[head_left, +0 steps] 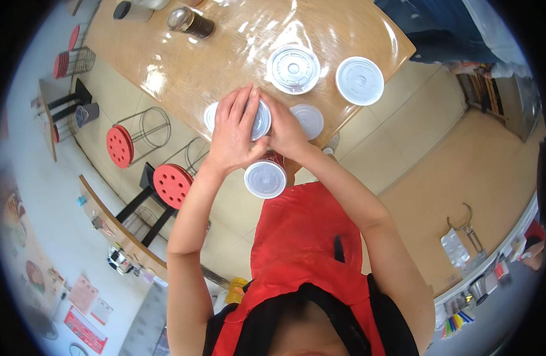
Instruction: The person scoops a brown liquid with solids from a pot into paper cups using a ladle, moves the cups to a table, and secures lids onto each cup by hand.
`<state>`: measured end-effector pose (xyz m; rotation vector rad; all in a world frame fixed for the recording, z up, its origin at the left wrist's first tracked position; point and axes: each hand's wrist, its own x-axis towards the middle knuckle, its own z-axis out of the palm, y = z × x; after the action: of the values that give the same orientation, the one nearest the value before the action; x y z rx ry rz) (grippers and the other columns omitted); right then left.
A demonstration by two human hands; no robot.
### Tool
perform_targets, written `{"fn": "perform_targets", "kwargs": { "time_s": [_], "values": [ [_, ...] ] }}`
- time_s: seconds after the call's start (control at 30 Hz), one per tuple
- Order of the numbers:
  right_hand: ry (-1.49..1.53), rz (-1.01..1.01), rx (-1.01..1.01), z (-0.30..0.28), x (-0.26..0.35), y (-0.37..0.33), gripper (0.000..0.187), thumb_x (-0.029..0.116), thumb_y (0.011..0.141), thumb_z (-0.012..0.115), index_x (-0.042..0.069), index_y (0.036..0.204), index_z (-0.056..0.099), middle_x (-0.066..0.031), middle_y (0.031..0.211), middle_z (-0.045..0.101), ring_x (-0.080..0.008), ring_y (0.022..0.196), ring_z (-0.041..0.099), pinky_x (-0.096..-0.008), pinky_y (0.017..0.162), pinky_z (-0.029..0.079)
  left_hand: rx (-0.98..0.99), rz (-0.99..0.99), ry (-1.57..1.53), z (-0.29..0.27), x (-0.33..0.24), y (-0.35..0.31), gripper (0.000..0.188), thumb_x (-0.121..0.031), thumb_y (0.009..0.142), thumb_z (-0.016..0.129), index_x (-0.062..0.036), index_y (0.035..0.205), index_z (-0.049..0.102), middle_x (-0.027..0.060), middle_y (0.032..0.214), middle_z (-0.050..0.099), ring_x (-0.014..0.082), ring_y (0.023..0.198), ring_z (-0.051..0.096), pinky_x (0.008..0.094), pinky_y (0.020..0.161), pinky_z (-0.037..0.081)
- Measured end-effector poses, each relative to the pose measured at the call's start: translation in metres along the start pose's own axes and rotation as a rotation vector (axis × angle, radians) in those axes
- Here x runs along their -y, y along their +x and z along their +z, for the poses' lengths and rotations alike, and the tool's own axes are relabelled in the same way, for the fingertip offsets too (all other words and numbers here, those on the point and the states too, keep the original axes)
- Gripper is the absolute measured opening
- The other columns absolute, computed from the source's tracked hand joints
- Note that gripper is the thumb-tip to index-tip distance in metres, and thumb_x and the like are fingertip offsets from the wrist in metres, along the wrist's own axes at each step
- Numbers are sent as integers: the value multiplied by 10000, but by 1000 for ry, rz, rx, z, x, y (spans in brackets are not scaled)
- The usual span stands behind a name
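Note:
My left hand (234, 127) lies across the top of a round container with a translucent white lid (262, 120), its fingers stretched together over the rim. Curled against the other side of that container is my right hand (285, 127). Both hands hide most of its body. A similar white lid (210, 117) peeks out left of my left hand. Just nearer to me stands a lidded cup (265, 179) with dark reddish contents. Beyond my right hand are a flatter translucent lid (307, 121) and two more round lidded containers, one in the middle (293, 69) and one farther right (359, 80).
The glossy wooden table (237, 53) ends at a corner close to me. A glass jar of dark sauce (190, 22) and a black-capped jar (132, 12) stand farther back. Red-topped stools (119, 146) are to the left. Someone's dark blue clothing (424, 29) shows at the far right.

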<state>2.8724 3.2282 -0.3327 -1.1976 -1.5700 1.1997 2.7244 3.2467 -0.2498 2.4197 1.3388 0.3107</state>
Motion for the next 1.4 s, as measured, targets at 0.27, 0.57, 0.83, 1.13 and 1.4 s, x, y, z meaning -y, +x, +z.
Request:
{"fn": "perform_targets", "kwargs": {
  "time_s": [0.27, 0.57, 0.83, 1.13, 1.4],
  "values": [
    [-285, -76, -67, 0, -10, -4, 553, 97, 828, 606, 3, 1346, 436, -152, 1334, 545, -271, 1264, 504, -456, 1135, 309, 5, -39, 347, 26, -13, -1, 717, -265, 811, 677, 37, 1397, 393, 272, 1479, 335, 499, 1365, 291, 633, 1112, 195],
    [-303, -88, -162, 13, -15, -2, 494, 80, 814, 612, 28, 1286, 478, -123, 1299, 571, -263, 1246, 521, -437, 1106, 355, 33, 65, 351, 29, -2, -3, 775, -145, 759, 662, 41, 1439, 339, 266, 1518, 300, 457, 1425, 240, 632, 1144, 135],
    [-311, -131, -104, 2, -13, -1, 544, 124, 790, 668, 17, 1286, 472, -134, 1292, 562, -266, 1245, 519, -438, 1107, 360, 27, 117, 446, 33, -2, -4, 734, -118, 767, 633, 50, 1426, 355, 266, 1511, 317, 427, 1430, 258, 624, 1146, 141],
    [-358, -106, -43, -6, -7, -4, 664, 260, 763, 746, 41, 1321, 461, -102, 1305, 555, -243, 1261, 504, -436, 1129, 327, -31, -75, 108, 5, -3, 12, 464, -302, 832, 678, -102, 1244, 604, 199, 1352, 485, 399, 1241, 440, 494, 1028, 367],
    [-347, -95, -21, -7, -8, -3, 665, 236, 733, 774, 59, 1297, 468, -88, 1291, 562, -232, 1248, 513, -442, 1124, 331, -221, -378, 77, 19, -12, 30, 354, -356, 790, 751, -72, 993, 688, 120, 908, 662, 250, 769, 647, 363, 691, 519]
  ]
}}
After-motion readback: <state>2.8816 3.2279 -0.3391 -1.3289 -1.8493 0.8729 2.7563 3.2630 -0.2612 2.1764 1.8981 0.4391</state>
